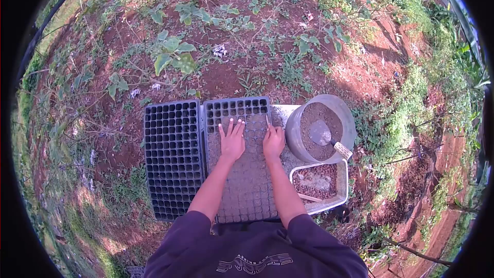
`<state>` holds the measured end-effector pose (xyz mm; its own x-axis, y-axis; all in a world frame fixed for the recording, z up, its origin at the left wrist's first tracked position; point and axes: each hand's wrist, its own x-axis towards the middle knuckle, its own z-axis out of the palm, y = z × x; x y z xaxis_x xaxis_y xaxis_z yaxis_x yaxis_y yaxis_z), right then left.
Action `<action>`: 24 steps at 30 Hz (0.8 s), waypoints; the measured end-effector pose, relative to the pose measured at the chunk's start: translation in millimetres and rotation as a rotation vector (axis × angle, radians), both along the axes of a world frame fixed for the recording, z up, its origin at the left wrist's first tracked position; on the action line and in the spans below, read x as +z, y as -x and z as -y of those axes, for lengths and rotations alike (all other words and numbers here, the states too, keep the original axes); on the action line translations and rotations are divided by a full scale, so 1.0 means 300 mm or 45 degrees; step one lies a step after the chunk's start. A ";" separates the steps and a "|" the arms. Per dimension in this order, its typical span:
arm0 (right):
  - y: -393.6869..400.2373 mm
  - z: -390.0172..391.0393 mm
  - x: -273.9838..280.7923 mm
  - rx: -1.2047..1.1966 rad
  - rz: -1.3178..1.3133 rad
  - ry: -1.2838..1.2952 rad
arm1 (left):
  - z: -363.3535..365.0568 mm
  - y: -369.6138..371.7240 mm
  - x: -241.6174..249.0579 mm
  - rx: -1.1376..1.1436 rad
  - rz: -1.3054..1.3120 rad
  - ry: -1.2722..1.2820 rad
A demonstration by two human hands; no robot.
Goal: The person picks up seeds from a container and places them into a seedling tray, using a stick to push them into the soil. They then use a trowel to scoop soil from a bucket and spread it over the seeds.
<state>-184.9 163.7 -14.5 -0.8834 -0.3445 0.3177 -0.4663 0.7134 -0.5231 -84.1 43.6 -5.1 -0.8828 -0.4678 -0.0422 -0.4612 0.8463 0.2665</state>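
Observation:
My left hand (232, 139) lies with fingers spread on the dark soil in a black seedling tray (236, 104). Soil fills most of its cells, while those along the far end show as dark hollows. At the tray's right edge, my right hand (274, 141) is closed. Something thin and pale seems to stick up from its fingers, too small to make out. Just right of that hand stands a clear round bucket (294, 128) of soil, with a trowel (320, 133) resting in it.
A second black seedling tray (174, 162) with hollow cells lies on the left. Below the bucket, a whitish rectangular tray (337, 201) holds small brown seeds or pellets, pale powder and a light stick (309, 197). Leafy plants (172, 54) grow from reddish ground beyond.

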 end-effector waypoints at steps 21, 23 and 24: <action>-0.022 0.021 0.028 -0.063 0.028 -0.049 | 0.001 0.001 0.012 -0.003 0.023 -0.022; -0.022 0.018 0.031 -0.078 0.025 -0.036 | 0.000 0.000 0.004 -0.006 0.011 -0.018; -0.023 0.018 0.033 -0.087 0.022 -0.019 | 0.000 -0.001 0.001 -0.004 -0.002 -0.011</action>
